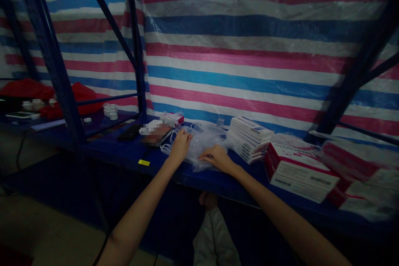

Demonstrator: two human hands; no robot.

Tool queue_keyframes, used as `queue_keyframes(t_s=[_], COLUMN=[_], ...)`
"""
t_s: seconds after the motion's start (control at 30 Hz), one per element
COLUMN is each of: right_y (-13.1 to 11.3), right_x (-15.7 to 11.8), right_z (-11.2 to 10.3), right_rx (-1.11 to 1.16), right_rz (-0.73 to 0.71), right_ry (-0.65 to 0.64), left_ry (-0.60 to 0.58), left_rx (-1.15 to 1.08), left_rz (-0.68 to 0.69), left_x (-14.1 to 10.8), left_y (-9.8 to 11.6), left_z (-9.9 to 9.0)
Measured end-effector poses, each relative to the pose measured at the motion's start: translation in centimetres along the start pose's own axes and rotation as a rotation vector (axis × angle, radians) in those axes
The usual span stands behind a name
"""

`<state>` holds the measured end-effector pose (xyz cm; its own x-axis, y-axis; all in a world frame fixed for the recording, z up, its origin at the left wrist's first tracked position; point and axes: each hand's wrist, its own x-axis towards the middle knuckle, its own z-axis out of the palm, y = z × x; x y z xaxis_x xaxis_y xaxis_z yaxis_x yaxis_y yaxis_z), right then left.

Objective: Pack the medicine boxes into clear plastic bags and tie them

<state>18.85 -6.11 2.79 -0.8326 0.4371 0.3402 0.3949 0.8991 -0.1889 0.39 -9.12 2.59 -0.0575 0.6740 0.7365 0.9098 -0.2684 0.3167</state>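
Note:
A crumpled heap of clear plastic bags with thin white drawstrings lies on the blue shelf in front of me. At its left side my left hand is closed, its fingers pinching the edge of a bag. My right hand reaches in from the right, thumb and fingers brought together on the plastic near the shelf's front edge. Just right of the heap stands a stack of flat white boxes. The fingertips of both hands are partly lost against the see-through film.
A larger white and red carton sits to the right, beside more bagged boxes. Left of the bags lie a brown notebook and a dark flat object. Small white jars stand past the blue upright post.

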Motion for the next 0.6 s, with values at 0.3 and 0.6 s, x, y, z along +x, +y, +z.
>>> queue_keyframes(t_s=[0.3, 0.6], right_y=[1.5, 3.8], right_x=[-0.5, -0.8], right_z=[-2.5, -1.0], right_rx=[-0.056, 0.115], right_rz=[-0.051, 0.036], right_ry=[0.143, -0.057], left_ry=[-0.048, -0.087], left_rx=[0.274, 0.379], left_rz=[0.186, 0.304], left_x=[0.5, 0.3], left_y=[-1.8, -4.1], left_z=[-3.2, -6.4])
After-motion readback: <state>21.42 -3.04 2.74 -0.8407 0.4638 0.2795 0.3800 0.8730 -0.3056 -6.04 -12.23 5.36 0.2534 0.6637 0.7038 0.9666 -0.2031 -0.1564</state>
